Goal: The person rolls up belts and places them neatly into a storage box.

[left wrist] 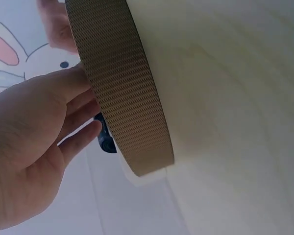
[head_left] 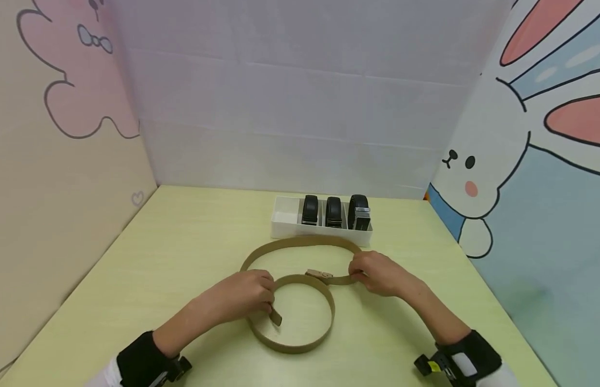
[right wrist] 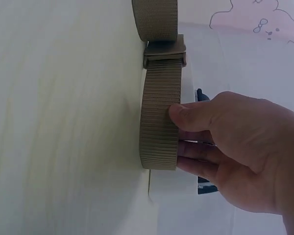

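Observation:
A tan woven webbing belt (head_left: 300,241) stands on its edge in a large loop and a smaller round coil. Its flat buckle (head_left: 319,274) lies between the two loops, and the same buckle (right wrist: 164,53) shows up close in the right wrist view. My left hand (head_left: 250,293) pinches the belt on the left side, with a short loose tip (head_left: 276,317) poking out below the fingers. At the right bend of the large loop, my right hand (head_left: 379,273) grips the strap between thumb and fingers, a little right of the buckle.
Behind the belt, a white divided tray (head_left: 286,230) holds three rolled black belts (head_left: 334,210) side by side; its left compartment holds none. A pale yellow table (head_left: 193,231) lies underneath. Walls with cartoon animals stand left and right, and a white wall rises at the back.

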Available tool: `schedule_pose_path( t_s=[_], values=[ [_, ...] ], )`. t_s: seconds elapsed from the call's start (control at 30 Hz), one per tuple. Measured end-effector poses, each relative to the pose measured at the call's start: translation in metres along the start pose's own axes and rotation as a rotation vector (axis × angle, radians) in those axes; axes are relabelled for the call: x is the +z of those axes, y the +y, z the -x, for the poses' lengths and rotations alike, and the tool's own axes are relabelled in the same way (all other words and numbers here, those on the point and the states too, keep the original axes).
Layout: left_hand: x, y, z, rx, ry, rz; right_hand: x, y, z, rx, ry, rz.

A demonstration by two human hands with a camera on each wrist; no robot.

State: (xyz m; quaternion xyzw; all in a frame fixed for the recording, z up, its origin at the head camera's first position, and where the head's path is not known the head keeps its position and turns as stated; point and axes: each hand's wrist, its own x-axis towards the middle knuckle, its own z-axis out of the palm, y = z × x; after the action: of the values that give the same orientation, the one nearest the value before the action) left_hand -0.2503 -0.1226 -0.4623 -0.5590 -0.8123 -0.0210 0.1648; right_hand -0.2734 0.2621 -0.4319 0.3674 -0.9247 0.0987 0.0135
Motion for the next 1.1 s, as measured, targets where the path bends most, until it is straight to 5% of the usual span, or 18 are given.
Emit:
schedule_pose_path(
  t_s=[0.13, 0.33, 0.77, 0.9, 1.1],
  values=[
    [0.004, -0.014, 0.011, -0.111, 0.041, -0.065, -0.009, 0.008, 0.014, 0.018, -0.032, -0.005],
    [0.01, -0.03, 0.011, -0.315, 0.026, -0.017, -0.014, 0.0, 0.022, -0.039, -0.122, -0.082],
    [0.02, -0.042, -0.037, -0.39, -0.005, 0.074, 0.004, -0.067, -0.013, -0.312, -0.233, -0.196],
    [0.022, -0.043, -0.047, -0.394, -0.007, 0.13, 0.007, -0.067, -0.031, -0.294, -0.168, -0.192],
    [0.023, -0.044, -0.052, -0.403, -0.003, 0.218, 0.016, -0.05, -0.06, -0.228, 0.07, 0.087]
  ],
)
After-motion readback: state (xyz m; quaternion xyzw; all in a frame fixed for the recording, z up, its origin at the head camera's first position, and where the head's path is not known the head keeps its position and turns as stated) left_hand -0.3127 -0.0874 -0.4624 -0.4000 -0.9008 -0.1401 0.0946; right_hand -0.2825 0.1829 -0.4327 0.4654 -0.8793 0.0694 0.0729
